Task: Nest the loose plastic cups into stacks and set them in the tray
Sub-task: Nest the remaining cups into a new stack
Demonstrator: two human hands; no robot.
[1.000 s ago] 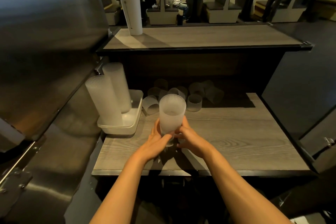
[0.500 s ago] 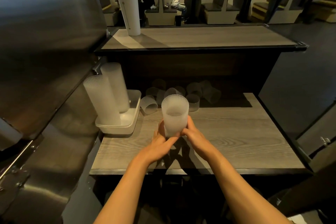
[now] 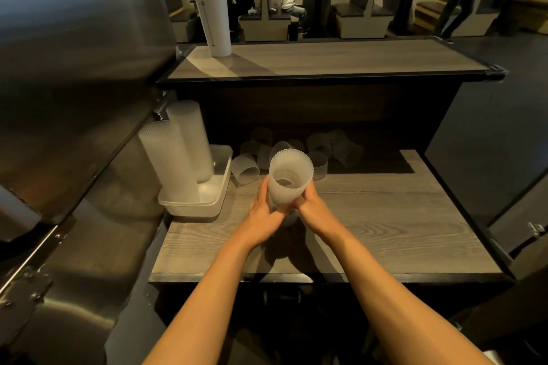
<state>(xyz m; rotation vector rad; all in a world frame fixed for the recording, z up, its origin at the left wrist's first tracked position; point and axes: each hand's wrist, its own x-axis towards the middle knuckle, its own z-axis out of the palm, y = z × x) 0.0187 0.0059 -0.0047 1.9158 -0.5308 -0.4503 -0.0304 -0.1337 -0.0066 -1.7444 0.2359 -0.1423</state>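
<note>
Both hands hold a short stack of frosted ribbed plastic cups [image 3: 289, 178] upright above the wooden table [image 3: 385, 216], its open mouth facing me. My left hand [image 3: 262, 207] grips its left side and my right hand [image 3: 311, 204] grips its right side near the base. To the left, a white tray [image 3: 216, 198] holds two tall stacks of nested cups [image 3: 172, 163]. Several loose cups [image 3: 347, 151] lie or stand at the back of the table under the counter, one cup on its side [image 3: 246, 170] next to the tray.
A raised wooden counter [image 3: 326, 59] stands behind the table with a tall stack of white cups [image 3: 212, 9] on it. A steel appliance [image 3: 74, 68] fills the left side. People sit and walk in the seating area beyond.
The held cup stack has tipped slightly so its mouth faces me more, and my hands have shifted a little higher around it. The view moved slightly.
</note>
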